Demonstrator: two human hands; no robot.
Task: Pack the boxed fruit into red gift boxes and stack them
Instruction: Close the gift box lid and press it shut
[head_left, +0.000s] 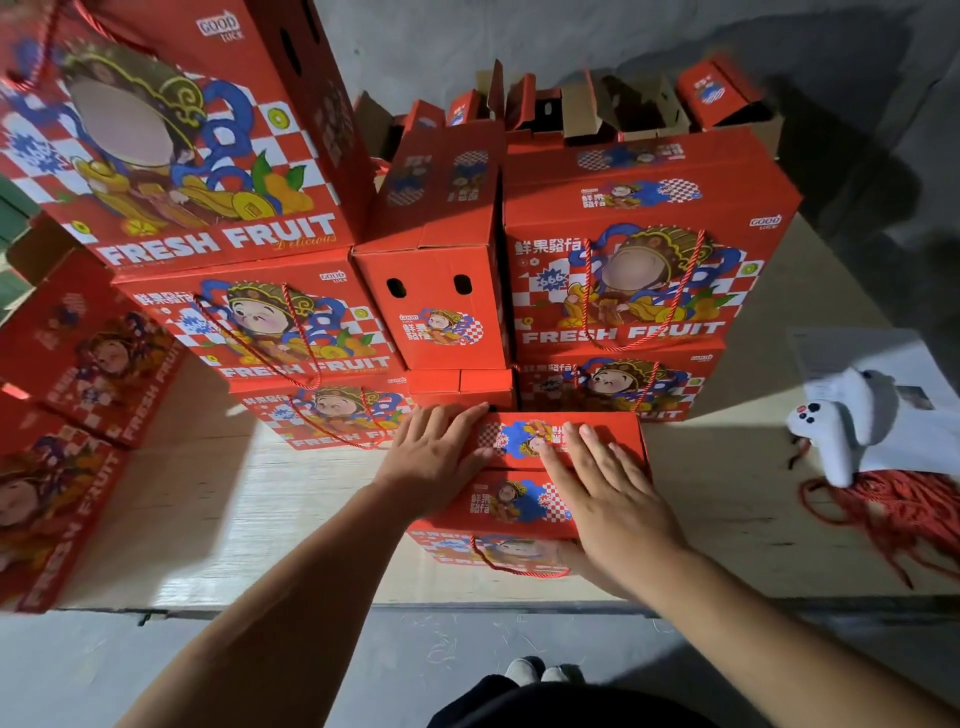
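**Gift box being closed; many already stacked**

Directly under the hands, a red gift box (524, 499) is being pressed shut on the wooden platform (260, 519). The left hand (434, 457) lies flat against its left top edge; the right hand (608, 493) is spread flat on the lid flaps, nothing grasped. The fruit inside is hidden. Just beyond the fingertips, closed boxes (623, 291) are stacked in tiers. Farthest off, empty open cartons (587, 109) remain, so packing is judged unfinished. Loose red cord (883, 504) lies right of the right hand.
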